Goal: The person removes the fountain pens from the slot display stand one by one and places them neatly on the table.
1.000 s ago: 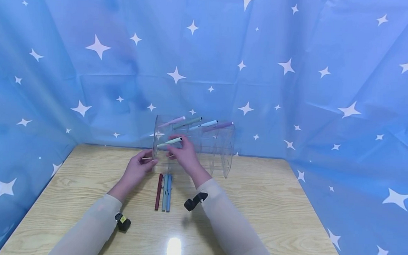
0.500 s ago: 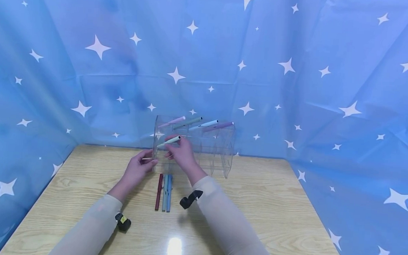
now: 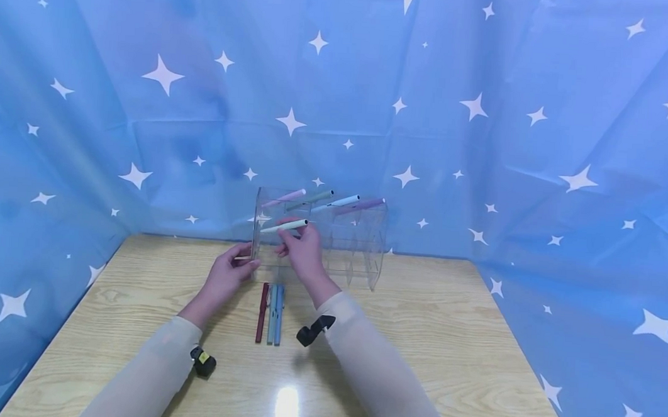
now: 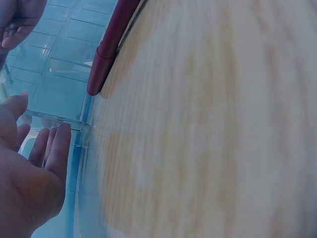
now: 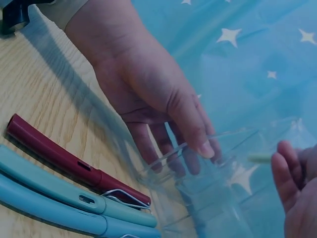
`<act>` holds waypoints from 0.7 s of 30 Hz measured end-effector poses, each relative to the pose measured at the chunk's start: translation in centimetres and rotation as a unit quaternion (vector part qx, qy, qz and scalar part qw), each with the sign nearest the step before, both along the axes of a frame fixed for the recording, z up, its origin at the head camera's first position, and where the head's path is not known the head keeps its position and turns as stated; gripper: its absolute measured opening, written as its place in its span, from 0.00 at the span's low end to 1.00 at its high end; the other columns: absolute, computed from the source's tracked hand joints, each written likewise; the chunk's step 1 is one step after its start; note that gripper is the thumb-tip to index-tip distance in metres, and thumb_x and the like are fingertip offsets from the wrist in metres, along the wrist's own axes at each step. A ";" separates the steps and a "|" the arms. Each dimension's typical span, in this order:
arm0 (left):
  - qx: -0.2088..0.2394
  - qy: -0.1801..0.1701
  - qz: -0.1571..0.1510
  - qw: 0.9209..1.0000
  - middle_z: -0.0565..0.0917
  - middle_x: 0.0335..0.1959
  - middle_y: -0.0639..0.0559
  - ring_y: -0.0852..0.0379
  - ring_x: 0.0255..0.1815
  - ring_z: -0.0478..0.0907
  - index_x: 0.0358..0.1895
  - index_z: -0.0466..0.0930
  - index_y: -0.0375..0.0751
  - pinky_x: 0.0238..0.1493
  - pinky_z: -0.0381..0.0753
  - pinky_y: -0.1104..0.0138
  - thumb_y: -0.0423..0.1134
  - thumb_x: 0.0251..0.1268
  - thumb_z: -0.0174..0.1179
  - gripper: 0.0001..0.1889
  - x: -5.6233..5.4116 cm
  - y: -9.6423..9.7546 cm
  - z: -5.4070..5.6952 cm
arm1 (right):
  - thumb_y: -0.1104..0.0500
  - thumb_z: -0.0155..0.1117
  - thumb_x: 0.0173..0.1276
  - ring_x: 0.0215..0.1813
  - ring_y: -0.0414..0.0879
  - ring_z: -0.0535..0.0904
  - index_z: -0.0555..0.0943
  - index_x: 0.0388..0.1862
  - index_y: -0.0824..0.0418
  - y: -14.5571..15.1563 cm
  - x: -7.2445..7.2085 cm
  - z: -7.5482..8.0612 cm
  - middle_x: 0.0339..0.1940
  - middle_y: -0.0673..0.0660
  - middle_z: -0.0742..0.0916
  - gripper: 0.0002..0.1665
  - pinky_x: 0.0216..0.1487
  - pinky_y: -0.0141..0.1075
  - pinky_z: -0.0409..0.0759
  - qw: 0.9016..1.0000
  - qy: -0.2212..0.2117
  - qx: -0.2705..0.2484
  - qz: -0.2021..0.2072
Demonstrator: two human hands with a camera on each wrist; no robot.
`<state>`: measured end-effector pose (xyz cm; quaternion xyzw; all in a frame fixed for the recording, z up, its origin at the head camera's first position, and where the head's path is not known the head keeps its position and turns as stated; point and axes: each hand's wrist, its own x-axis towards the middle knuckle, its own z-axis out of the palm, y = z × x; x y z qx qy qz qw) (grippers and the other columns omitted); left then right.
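Note:
My right hand (image 3: 306,254) pinches a pale green pen (image 3: 284,226), held at a slight slant over the left part of a clear acrylic pen rack (image 3: 373,264). The left hand (image 3: 225,279) grips the rack's left side panel; in the right wrist view its thumb and fingers lie on either side of that panel. Across the rack's top tier lie a pink pen (image 3: 285,198), a dark green pen (image 3: 312,199), a light blue pen (image 3: 337,203) and a purple pen (image 3: 362,206). Whether the pale green pen's far tip touches the rack, I cannot tell.
On the wooden table (image 3: 418,339), in front of the rack, a dark red pen (image 3: 262,312), a teal pen (image 3: 272,315) and a blue pen (image 3: 278,316) lie side by side. A blue star-patterned curtain (image 3: 339,108) hangs close behind the rack.
The right hand has shifted slightly left, then back right, and the pale green pen now lies flatter and a little higher. The left hand keeps its place on the rack.

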<state>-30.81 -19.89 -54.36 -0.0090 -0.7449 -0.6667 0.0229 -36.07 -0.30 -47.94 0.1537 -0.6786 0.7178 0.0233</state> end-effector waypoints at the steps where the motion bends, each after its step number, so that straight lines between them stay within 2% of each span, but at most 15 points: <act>1: 0.000 -0.001 0.002 1.000 0.78 0.73 0.31 0.34 0.72 0.80 0.82 0.72 0.38 0.66 0.89 0.54 0.38 0.81 0.69 0.31 0.0 0.0 0.0 | 0.65 0.68 0.82 0.27 0.44 0.87 0.85 0.61 0.69 0.2 0.0 0.1 0.54 0.71 0.89 0.14 0.32 0.37 0.93 1.000 0.007 -0.006 0.001; 4: 0.001 -0.001 0.002 1.000 0.78 0.72 0.30 0.34 0.72 0.80 0.82 0.71 0.37 0.66 0.89 0.53 0.36 0.81 0.69 0.31 -0.1 -0.1 -0.1 | 0.64 0.69 0.82 0.26 0.43 0.86 0.86 0.61 0.69 0.9 0.2 0.5 0.55 0.70 0.89 0.14 0.31 0.35 0.92 1.000 0.019 -0.019 0.000; 8: -0.002 -0.003 0.004 1.000 0.77 0.71 0.30 0.34 0.72 0.79 0.82 0.71 0.38 0.66 0.89 0.54 0.36 0.81 0.69 0.32 -0.2 -0.1 -0.2 | 0.64 0.72 0.80 0.25 0.42 0.86 0.87 0.59 0.67 2.0 0.6 1.2 0.54 0.68 0.91 0.13 0.30 0.35 0.92 0.999 0.012 -0.037 -0.004; 14: -0.005 -0.005 0.002 1.000 0.77 0.72 0.30 0.34 0.72 0.79 0.83 0.69 0.37 0.66 0.89 0.55 0.36 0.81 0.69 0.33 -0.1 0.0 -0.1 | 0.63 0.73 0.80 0.26 0.42 0.86 0.89 0.58 0.64 3.4 1.3 2.1 0.53 0.65 0.93 0.12 0.31 0.35 0.92 1.000 0.001 -0.031 -0.001; 21: 0.006 -0.003 -0.003 1.000 0.76 0.72 0.28 0.33 0.72 0.78 0.84 0.68 0.36 0.67 0.88 0.53 0.36 0.81 0.68 0.34 -0.1 -0.1 0.0 | 0.63 0.72 0.81 0.27 0.42 0.85 0.89 0.60 0.63 4.9 2.5 1.8 0.55 0.60 0.93 0.13 0.33 0.34 0.92 0.999 -0.016 -0.011 0.028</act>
